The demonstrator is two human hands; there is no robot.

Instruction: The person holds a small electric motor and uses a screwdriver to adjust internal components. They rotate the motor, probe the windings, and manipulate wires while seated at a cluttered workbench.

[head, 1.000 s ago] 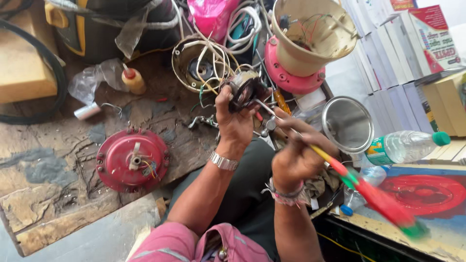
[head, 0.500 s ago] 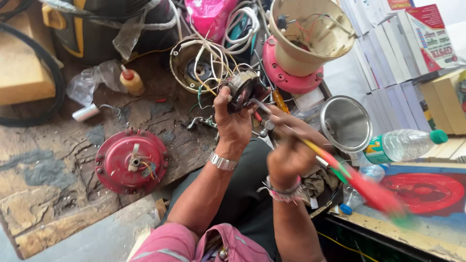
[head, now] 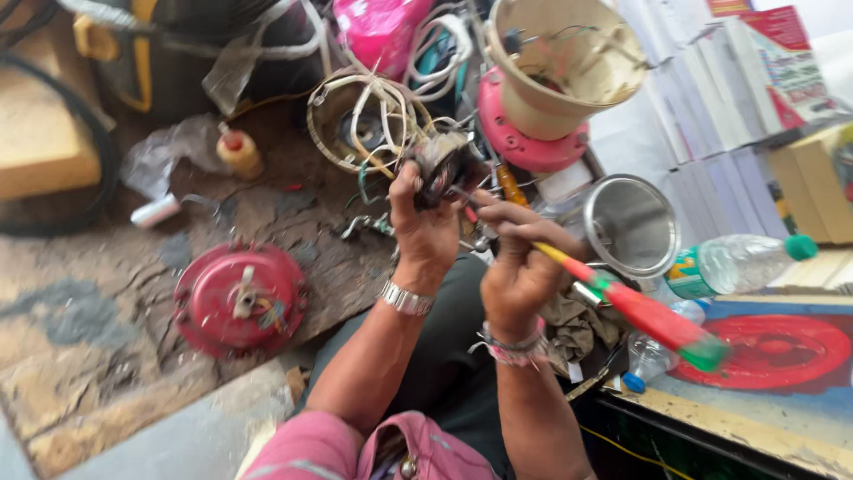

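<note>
Across the left of the frame, the cracked, stained floor [head: 107,293] carries my loose parts: the round red motor cover [head: 240,300] lies flat at lower left, where it cannot roll, and the wire-wound coil ring [head: 364,120] sits at upper centre, both close by. At upper right, the cream plastic housing [head: 560,67] rests tilted on a pink base [head: 524,142], with a steel cup [head: 635,222] and a clear bottle [head: 733,262] lying on its side further right. At frame centre, I hold the small dark motor part [head: 442,164] up near my eyes for a good look. My left hand [head: 425,227] is closed tightly around it from below. My right hand [head: 515,267] is wrapped around a screwdriver [head: 649,311] with a red and green handle, its tip pointing up-left against the part.
</note>
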